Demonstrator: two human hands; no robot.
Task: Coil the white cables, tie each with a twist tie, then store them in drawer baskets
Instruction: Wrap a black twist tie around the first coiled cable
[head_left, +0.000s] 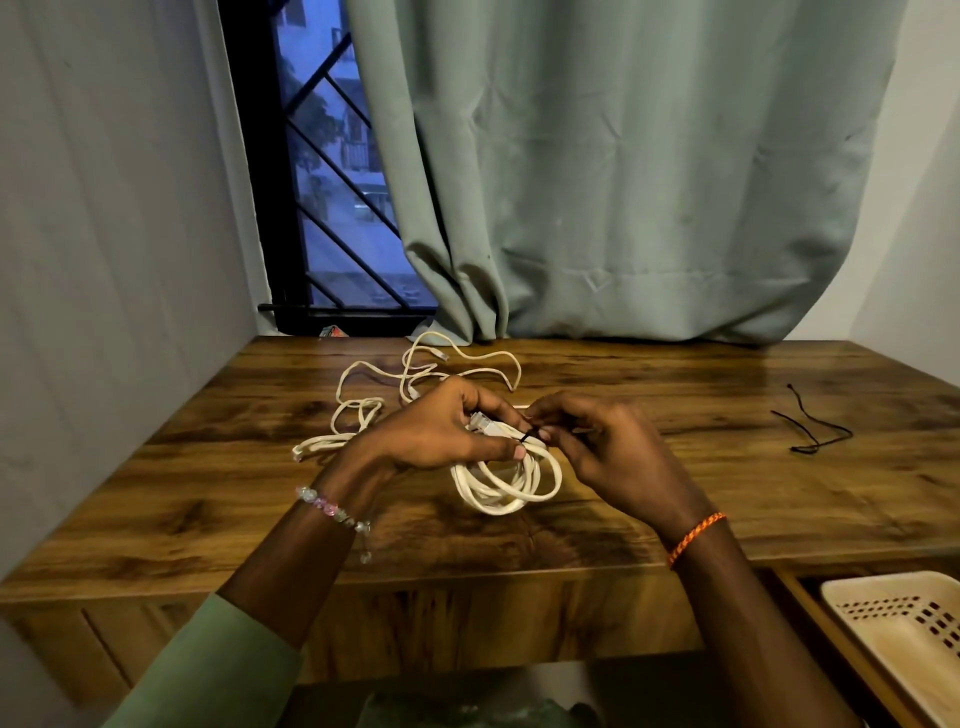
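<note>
Two hands: left hand (441, 431), right hand (608, 447) | pinch twist tie (529, 436) | coiled cable (506, 480) | writing: unreadable

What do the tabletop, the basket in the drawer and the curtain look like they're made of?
Tabletop: wood or wood-look laminate, with dark grain and a glossy sheen. Basket: probably cream plastic, with moulded rows of holes. Curtain: soft matt grey-green fabric, falling in folds.

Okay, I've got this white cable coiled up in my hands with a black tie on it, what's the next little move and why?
Probably keep twisting the black twist tie shut. The left hand holds the coiled cable bunched while the right hand pinches the tie's ends, which look unfastened, so the coil isn't ready for the basket.
</note>
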